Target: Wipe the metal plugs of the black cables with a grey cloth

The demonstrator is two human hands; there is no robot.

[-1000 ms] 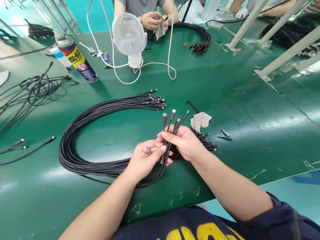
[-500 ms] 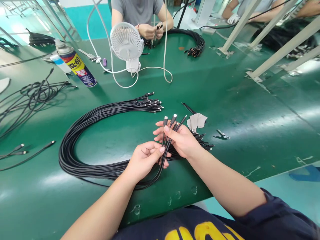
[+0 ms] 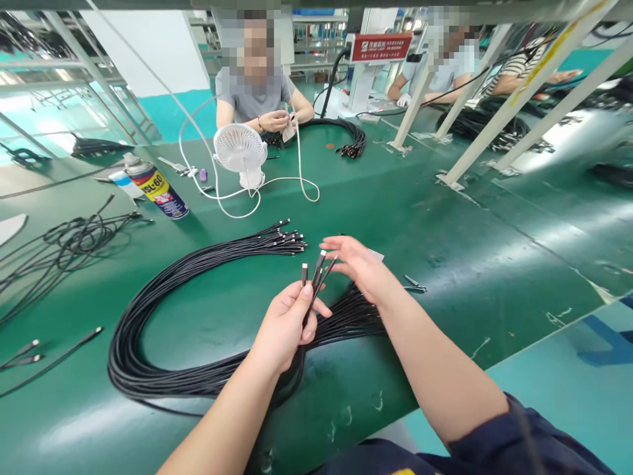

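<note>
- Left hand (image 3: 287, 320): closed around a few black cable ends (image 3: 319, 264), thumb pressed across them on the near side; the connectors project above the grip.
- Right hand (image 3: 363, 267): fingers extended and parted, palm side towards the left hand; nothing is seen in its grasp. Its fingertips lie at the connector tips; whether they touch cannot be told from this view.
- Governing relation: the cable ends lie immediately left of the right hand's fingertips. Their long axis runs up and away from the wearer; the leftmost connector stands nearly straight, the others lean towards the right hand. The left hand is the nearer, being in contact.
- Cable bundle (image 3: 121, 349): lies on the table (image 3: 208, 297) in a broad curve bulging leftward. One set of tips (image 3: 291, 245) lies beyond the left hand; the other run passes below both hands and fans out under the right forearm side, its ends partly hidden.
- Surroundings: a slim metal tool (image 3: 415, 286) lies right of the right hand; a white fan (image 3: 240, 148) and a spray can (image 3: 158, 188) stand farther back.
</note>
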